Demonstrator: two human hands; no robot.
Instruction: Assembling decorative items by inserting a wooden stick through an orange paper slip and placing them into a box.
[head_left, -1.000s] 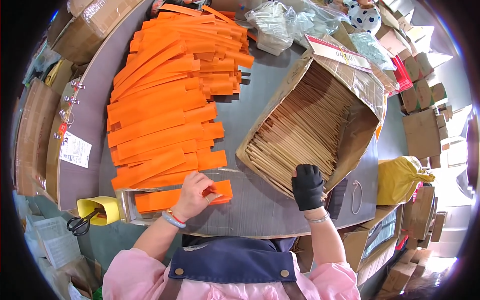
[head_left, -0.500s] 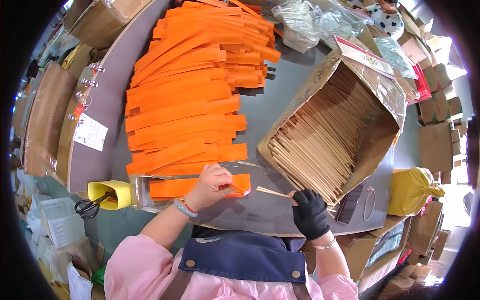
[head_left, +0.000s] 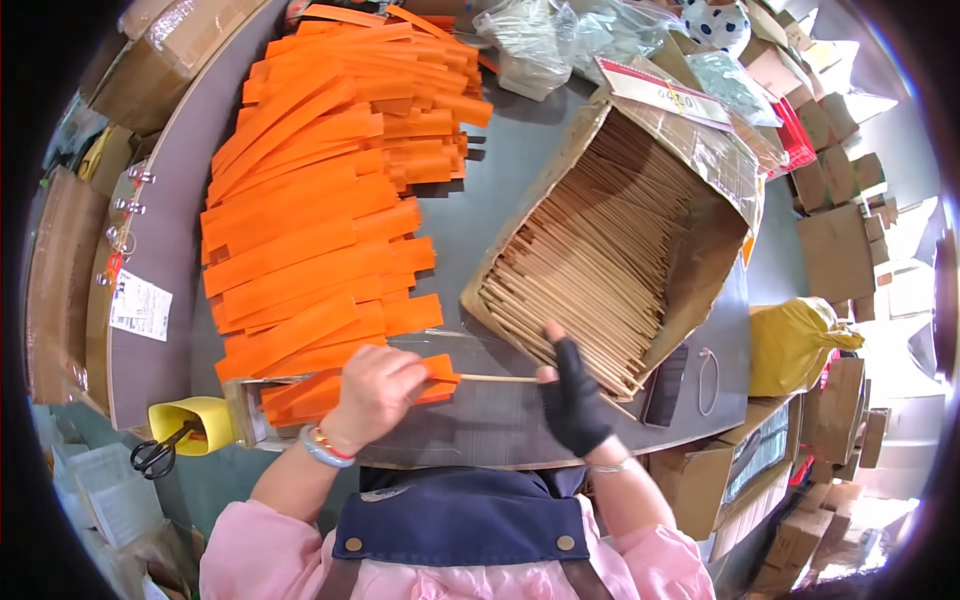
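Note:
My bare left hand (head_left: 378, 395) is closed in a pinch on an orange strip (head_left: 440, 368), whose end sticks out past the fingertips. From the strip a thin wooden stick (head_left: 497, 379) runs right to my right hand (head_left: 577, 402), which wears a black fingerless glove. That hand's thumb stands up, apart from the other fingers. A fingertip touches the stick's right end; any grip below is hidden. More orange strips (head_left: 290, 400) lie under and beside my left hand. Beyond it spreads a big pile of orange strips (head_left: 300, 215). An open cardboard box (head_left: 705, 290) full of wooden sticks (head_left: 590, 265) lies tilted past my right hand.
A yellow holder (head_left: 212, 425) with black scissors (head_left: 155, 457) is at the table's left edge. On the right are a dark phone-like slab (head_left: 664, 388), a thin loop (head_left: 708, 385) and a yellow bag (head_left: 795, 345). Clear plastic bags (head_left: 530, 45) lie at the back.
The stick now meets the orange strip; before, a gap lay between them. My right hand has gone from pinching the stick to a raised thumb. The whole view has shifted somewhat.

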